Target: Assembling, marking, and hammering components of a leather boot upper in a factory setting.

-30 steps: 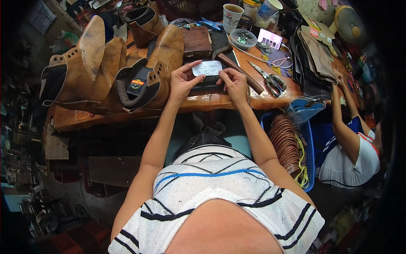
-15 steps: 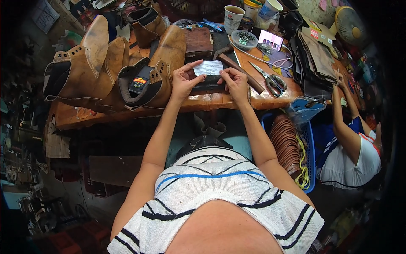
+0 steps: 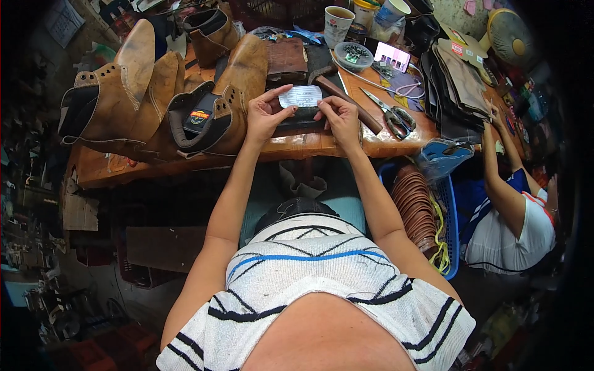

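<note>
Between my two hands is a small white card with rounded corners and rows of writing point(image 3: 301, 96), held up over the table's front edge. My left hand point(image 3: 265, 115) pinches its left end between thumb and fingers. At the lower right corner, my right hand point(image 3: 341, 117) grips it with thumb and fingertips. Just left of my left hand stands a brown leather boot point(image 3: 232, 111) with a dark padded collar. A hammer point(image 3: 349, 104) lies behind and beside my right hand, its wooden handle slanting toward me. Scissors with dark handles point(image 3: 396, 117) rest to its right.
More brown boots point(image 3: 114, 99) crowd the table's left. Behind are a paper cup point(image 3: 338, 26), a tub of small dark pieces point(image 3: 353, 55) and a lit phone point(image 3: 391, 57). Stacked leather pieces point(image 3: 455, 80) lie right, near a co-worker's arm point(image 3: 495, 154). A blue basket point(image 3: 455, 229) holds brown pieces below.
The whole view has shifted slightly, with the table's things a little to the left and up. Both hands keep their hold on the card.
</note>
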### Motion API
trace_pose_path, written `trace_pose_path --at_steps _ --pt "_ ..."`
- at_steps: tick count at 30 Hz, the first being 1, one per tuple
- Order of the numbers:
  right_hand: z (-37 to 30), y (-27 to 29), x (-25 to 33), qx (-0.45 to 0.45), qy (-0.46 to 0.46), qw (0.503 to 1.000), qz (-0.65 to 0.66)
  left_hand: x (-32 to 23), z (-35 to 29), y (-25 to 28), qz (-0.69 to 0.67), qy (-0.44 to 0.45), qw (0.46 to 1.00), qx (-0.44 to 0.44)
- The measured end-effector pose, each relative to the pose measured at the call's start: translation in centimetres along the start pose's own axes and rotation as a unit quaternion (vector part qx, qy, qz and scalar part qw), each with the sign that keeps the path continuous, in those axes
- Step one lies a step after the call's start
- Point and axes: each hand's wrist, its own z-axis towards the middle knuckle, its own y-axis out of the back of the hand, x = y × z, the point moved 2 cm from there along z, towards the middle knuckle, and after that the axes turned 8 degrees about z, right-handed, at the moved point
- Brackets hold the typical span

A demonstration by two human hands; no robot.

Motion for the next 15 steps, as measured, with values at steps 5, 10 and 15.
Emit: trace_pose_path --at_steps 5,10,15 --pt "-0.07 0.05 0.07 -0.001 0.001 1.0 0.005 -0.11 0.02 -0.19 -0.009 0.004 1.0 0.002" --pt "-0.04 0.0 0.24 -0.001 0.004 1.0 0.008 -0.31 0.16 -0.2 -0.009 -0.016 1.0 0.014" --pt "0.1 -0.08 0.2 -0.003 0.001 1.0 0.002 -0.16 0.21 0.02 -0.008 -0.015 1.0 0.014"
